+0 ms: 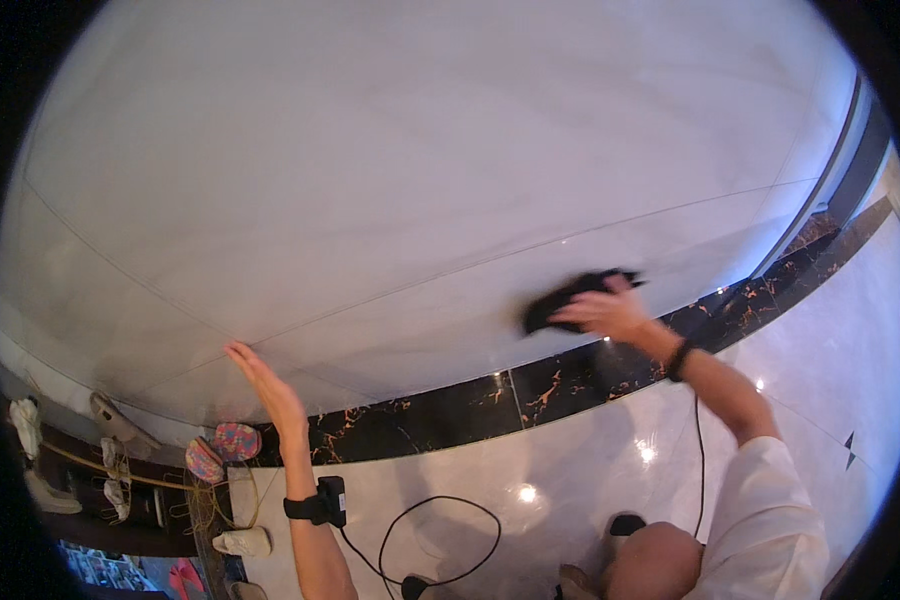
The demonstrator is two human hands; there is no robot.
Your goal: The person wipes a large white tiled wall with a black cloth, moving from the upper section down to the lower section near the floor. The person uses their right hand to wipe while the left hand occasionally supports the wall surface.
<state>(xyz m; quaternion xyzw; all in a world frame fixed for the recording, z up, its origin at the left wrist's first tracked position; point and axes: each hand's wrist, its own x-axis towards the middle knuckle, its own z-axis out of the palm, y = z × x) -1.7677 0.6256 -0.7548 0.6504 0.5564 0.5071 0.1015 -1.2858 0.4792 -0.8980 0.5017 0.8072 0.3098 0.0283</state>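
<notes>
Before me rises a pale, glossy tiled wall with thin joint lines. My right hand presses a black cloth to the lower part of this wall. Both hand and cloth are blurred. At the left, my left hand reaches up with fingers extended and nothing held. Its fingertips are at the wall, near a crossing of joints; whether they touch it I cannot tell. A black strap with a small box sits on the left wrist, and a dark band circles the right one.
A black marbled border edges the light glossy floor. From the wrist box a black cable loops over the floor. Patterned slippers, a white shoe and a shoe rack stand at left. A door frame is at right.
</notes>
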